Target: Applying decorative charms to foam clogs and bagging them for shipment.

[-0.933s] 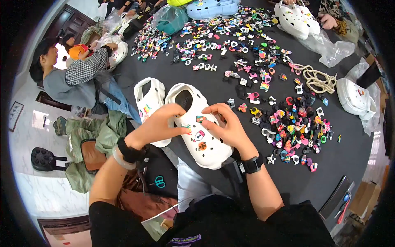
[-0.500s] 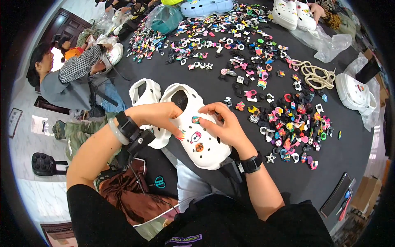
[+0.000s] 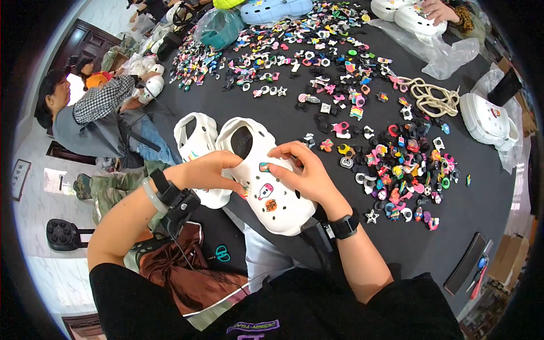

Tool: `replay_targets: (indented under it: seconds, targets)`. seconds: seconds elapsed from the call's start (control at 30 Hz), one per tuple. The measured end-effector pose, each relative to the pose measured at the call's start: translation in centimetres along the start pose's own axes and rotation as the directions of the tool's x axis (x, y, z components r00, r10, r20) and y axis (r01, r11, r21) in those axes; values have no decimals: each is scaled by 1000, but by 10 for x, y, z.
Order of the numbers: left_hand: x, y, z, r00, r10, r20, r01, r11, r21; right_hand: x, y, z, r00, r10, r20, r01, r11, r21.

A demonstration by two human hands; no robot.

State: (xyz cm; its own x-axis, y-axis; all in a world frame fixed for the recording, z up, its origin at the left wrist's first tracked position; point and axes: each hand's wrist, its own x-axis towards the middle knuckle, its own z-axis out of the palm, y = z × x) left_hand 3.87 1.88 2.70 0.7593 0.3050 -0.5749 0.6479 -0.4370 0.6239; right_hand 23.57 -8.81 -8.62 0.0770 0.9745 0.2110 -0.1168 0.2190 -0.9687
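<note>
A white foam clog [image 3: 286, 218] with holes lies on the dark table in front of me, toe toward me. My left hand [image 3: 212, 171] grips its left side, the fingers by the foot opening and the thumb on a small colourful charm near the edge. From the right, my right hand [image 3: 309, 177] holds the clog, its thumb on a small green charm [image 3: 264, 167] and its index finger curled over the upper. A pink bottle-shaped charm [image 3: 264, 191] and an orange charm [image 3: 271, 205] sit lower on the toe. Partly behind my left hand is a second white clog [image 3: 211, 127].
Loose shoe charms [image 3: 396, 164] are heaped to the right, with many more across the far table. Beyond the heap lie a coiled cream rope [image 3: 430, 97] and another white clog [image 3: 484, 122]. Teal scissors [image 3: 222, 253] lie lower left. A co-worker [image 3: 93, 113] handles a white clog at left.
The whole view has shifted slightly. Both hands stay on the clog with nearly the same hold. At the far right, another person's hand has moved over a white clog.
</note>
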Motion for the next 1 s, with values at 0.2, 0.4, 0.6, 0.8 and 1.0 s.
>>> replay_targets:
  seconds: [0.2,0.4,0.6,0.8,1.0]
  targets:
    - [1,-9,4,978,198,-69,-191,977,99,-1,-4,-1,1000,25,2,-25,999,21]
    - [-2,-3,12,984,102,-147,-67,972,227,-1,-3,-1,999,50,14,-51,999,15]
    - [1,-5,17,957,172,-235,-153,983,98,0,-3,-1,999,42,12,-42,999,10]
    - [2,3,13,978,104,-184,-88,992,90,1,3,0,1000,16,-3,-16,998,65]
    - [0,3,18,973,92,-211,-62,987,145,1,1,-2,1000,19,5,-19,999,35]
